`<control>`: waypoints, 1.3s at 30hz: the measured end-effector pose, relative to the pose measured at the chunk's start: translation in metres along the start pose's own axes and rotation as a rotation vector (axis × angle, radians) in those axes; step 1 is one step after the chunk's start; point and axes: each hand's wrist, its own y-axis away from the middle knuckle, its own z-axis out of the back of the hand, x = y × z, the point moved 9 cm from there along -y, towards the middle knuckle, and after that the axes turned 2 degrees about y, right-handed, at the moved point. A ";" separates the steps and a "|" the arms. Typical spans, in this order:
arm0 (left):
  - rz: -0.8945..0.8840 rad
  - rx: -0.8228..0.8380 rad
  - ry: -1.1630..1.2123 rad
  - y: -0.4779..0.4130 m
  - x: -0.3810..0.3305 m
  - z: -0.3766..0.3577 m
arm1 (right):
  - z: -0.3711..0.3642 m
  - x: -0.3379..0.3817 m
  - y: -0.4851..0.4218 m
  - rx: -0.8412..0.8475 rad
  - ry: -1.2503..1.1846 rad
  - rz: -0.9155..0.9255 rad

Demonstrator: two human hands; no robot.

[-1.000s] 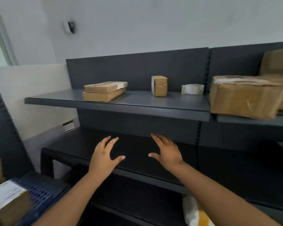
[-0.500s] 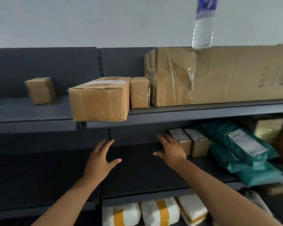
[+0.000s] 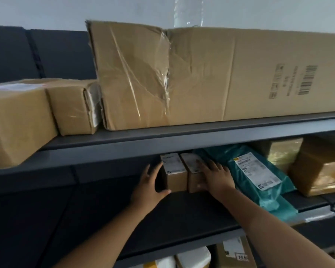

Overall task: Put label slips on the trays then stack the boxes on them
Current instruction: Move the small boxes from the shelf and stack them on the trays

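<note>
Cardboard small boxes (image 3: 176,179) on dark shelf (image 3: 104,219), left hand (image 3: 147,188) and right hand (image 3: 216,176) outspread flat against them

No wording can be read. The long carton (image 3: 220,74) bears a barcode (image 3: 307,80) and rows of small printed marks near its right end, all too blurred. Below the carton, a teal mailer bag (image 3: 267,192) carries a white shipping label (image 3: 256,170), and two small boxes (image 3: 177,180) carry white top labels, their print illegible.
</note>
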 end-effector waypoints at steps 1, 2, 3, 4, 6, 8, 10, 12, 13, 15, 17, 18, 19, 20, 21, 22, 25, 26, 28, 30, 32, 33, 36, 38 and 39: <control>0.015 0.009 0.012 -0.007 -0.002 -0.011 | -0.006 -0.001 -0.003 0.016 0.013 0.007; 0.034 0.018 0.019 -0.015 -0.004 -0.021 | -0.011 -0.002 -0.006 0.024 0.027 0.016; 0.052 0.028 0.020 -0.022 -0.005 -0.032 | -0.015 -0.002 -0.008 0.021 0.043 0.023; 0.069 0.036 0.012 -0.027 -0.006 -0.041 | -0.018 -0.002 -0.009 0.010 0.058 0.026; 0.092 0.049 -0.009 -0.036 -0.007 -0.055 | -0.018 -0.002 -0.011 -0.022 0.078 0.027; 0.092 0.045 -0.021 -0.038 -0.008 -0.061 | -0.016 -0.002 -0.011 -0.052 0.096 0.040; 0.079 0.027 -0.027 -0.037 -0.008 -0.060 | -0.014 -0.001 -0.011 -0.067 0.106 0.062; 0.074 0.019 -0.027 -0.035 -0.008 -0.056 | -0.013 0.000 -0.009 -0.071 0.101 0.074; 0.072 0.022 -0.028 -0.034 -0.007 -0.054 | -0.013 0.000 -0.008 -0.067 0.096 0.077; 0.057 0.021 -0.040 -0.030 -0.009 -0.049 | -0.012 0.001 -0.007 -0.049 0.077 0.083; 0.038 -0.002 -0.045 -0.025 -0.009 -0.038 | -0.010 0.005 -0.006 -0.029 0.049 0.093; 0.034 -0.016 -0.041 -0.022 -0.008 -0.032 | -0.008 0.008 -0.006 -0.023 0.040 0.101; 0.033 -0.029 -0.037 -0.019 -0.006 -0.024 | -0.005 0.013 -0.004 -0.019 0.033 0.114; 0.034 -0.044 -0.035 -0.014 -0.003 -0.014 | 0.000 0.022 -0.003 -0.019 0.025 0.135; 0.029 -0.058 -0.036 -0.010 0.000 -0.004 | 0.004 0.030 -0.002 -0.022 0.013 0.154; 0.021 -0.071 -0.038 -0.006 0.004 0.004 | 0.007 0.038 -0.001 -0.026 0.000 0.170; 0.041 -0.100 -0.015 0.012 0.023 0.036 | 0.021 0.071 0.003 -0.046 -0.033 0.222; 0.057 -0.094 -0.013 0.018 0.030 0.045 | 0.024 0.082 0.004 -0.042 -0.047 0.231; 0.087 -0.098 -0.026 0.032 0.045 0.063 | 0.030 0.104 0.008 -0.032 -0.060 0.246; 0.109 -0.124 -0.026 0.047 0.059 0.084 | 0.036 0.128 0.012 -0.026 -0.078 0.272; 0.127 -0.156 -0.033 0.064 0.074 0.109 | 0.043 0.153 0.015 -0.016 -0.104 0.305; 0.139 -0.176 -0.045 0.074 0.083 0.123 | 0.048 0.168 0.017 -0.011 -0.115 0.321; 0.178 -0.256 -0.081 0.107 0.114 0.176 | 0.065 0.226 0.023 -0.024 -0.132 0.385; 0.207 -0.316 -0.101 0.135 0.137 0.217 | 0.077 0.274 0.032 -0.039 -0.145 0.442; 0.227 -0.344 -0.105 0.150 0.149 0.237 | 0.082 0.300 0.037 -0.050 -0.151 0.478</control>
